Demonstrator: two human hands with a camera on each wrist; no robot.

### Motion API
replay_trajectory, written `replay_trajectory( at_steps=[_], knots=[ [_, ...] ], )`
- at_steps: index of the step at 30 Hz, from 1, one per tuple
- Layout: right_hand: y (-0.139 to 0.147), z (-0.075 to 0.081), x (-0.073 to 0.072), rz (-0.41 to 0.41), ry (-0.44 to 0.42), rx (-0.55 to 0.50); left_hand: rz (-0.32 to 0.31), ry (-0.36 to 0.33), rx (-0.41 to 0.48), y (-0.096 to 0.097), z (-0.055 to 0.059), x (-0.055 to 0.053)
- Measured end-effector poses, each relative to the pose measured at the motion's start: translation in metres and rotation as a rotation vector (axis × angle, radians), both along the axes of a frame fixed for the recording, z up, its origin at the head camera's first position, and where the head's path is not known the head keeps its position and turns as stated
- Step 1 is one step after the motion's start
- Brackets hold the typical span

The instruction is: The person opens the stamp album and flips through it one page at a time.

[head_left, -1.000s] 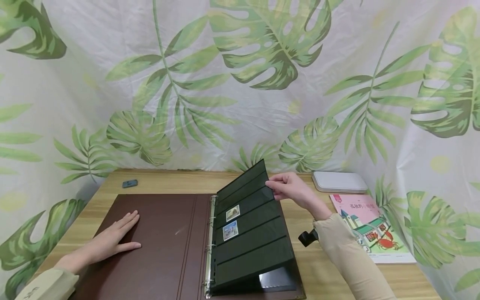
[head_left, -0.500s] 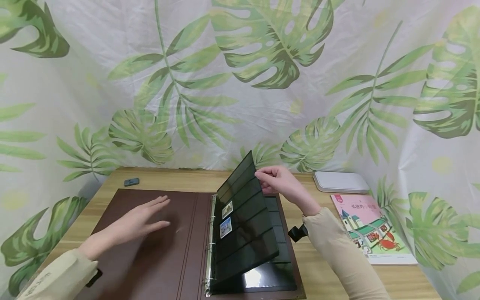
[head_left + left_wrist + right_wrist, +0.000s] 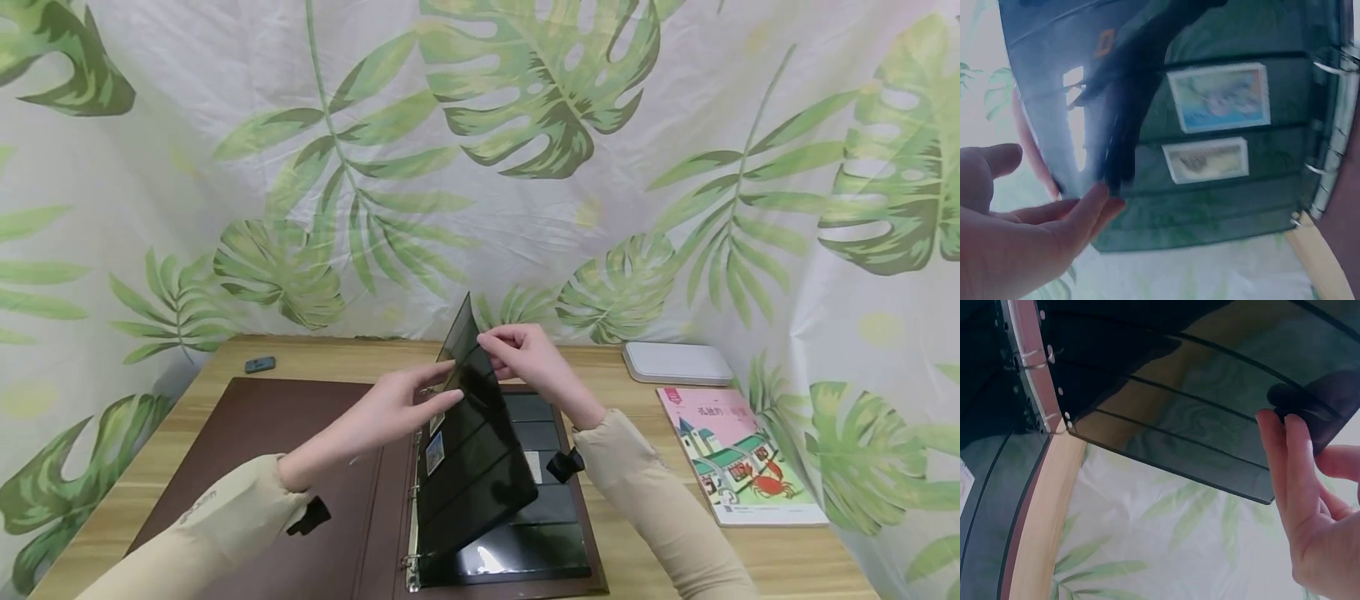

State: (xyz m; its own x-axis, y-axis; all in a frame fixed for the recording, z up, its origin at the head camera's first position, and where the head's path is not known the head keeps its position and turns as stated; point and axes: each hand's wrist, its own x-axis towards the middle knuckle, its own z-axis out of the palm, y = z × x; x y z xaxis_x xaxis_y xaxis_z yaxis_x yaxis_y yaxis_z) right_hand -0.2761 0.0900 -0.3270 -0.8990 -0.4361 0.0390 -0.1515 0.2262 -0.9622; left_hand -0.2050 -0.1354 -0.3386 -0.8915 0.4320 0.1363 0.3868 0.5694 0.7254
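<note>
A brown ring-bound stamp album (image 3: 247, 442) lies spread on the table. One black pocket page (image 3: 480, 475) stands raised from the rings, tilted and slightly bowed. Its outer edge is pinched between the thumb and fingers of my right hand (image 3: 528, 358). My left hand (image 3: 390, 408) reaches over the rings to the page's left face, its fingers extended and the thumb apart. In the left wrist view the fingertips (image 3: 1107, 200) are at the page surface; contact cannot be told. Two stamps, a blue one (image 3: 1219, 97) and a yellowish one (image 3: 1207, 159), sit in its pockets.
Below the raised page lies another black page (image 3: 547, 546), partly hidden. To the right are a pink picture book (image 3: 742, 458) and a pale flat case (image 3: 678, 364). A small dark object (image 3: 260, 364) rests at the back left of the wooden table (image 3: 337, 354).
My left hand has lifted off the left cover and moved right to the page. My right hand has swung the page up and leftward, uncovering more of the page beneath.
</note>
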Motion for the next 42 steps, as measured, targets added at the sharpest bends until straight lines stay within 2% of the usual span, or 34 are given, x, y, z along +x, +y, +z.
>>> replay_trajectory(
  at_steps=[4, 11, 18, 22, 25, 27, 30, 35, 38, 42],
  knots=[
    [-0.007, 0.001, 0.001, -0.002, -0.005, 0.011, -0.003, -0.012, 0.009, 0.010, 0.006, 0.000],
    [-0.016, 0.001, 0.005, 0.049, -0.010, 0.007, 0.067, -0.076, 0.039, 0.012, 0.012, -0.004],
    [-0.020, 0.003, 0.011, 0.112, 0.121, 0.062, 0.095, -0.114, 0.075, 0.008, 0.018, -0.008],
    [-0.017, -0.005, 0.011, 0.139, 0.169, 0.064, 0.094, -0.136, 0.098, -0.003, 0.023, -0.008],
    [-0.009, -0.020, 0.007, 0.118, 0.279, 0.168, 0.106, -0.113, 0.090, -0.019, 0.024, -0.005],
    [-0.001, -0.036, 0.002, 0.097, 0.360, 0.256, 0.119, -0.096, 0.082, -0.032, 0.024, -0.002],
    [0.015, -0.061, -0.006, 0.085, 0.419, 0.361, 0.140, -0.090, 0.060, -0.053, 0.023, 0.004],
    [0.047, -0.101, -0.014, 0.103, 0.408, 0.470, 0.130, -0.155, 0.055, -0.087, 0.019, 0.013],
    [0.063, -0.120, -0.019, 0.092, 0.414, 0.553, 0.103, -0.190, 0.082, -0.105, 0.010, 0.013],
    [0.076, -0.139, -0.025, 0.101, 0.454, 0.648, 0.102, -0.230, 0.061, -0.129, -0.004, 0.011]
  ],
)
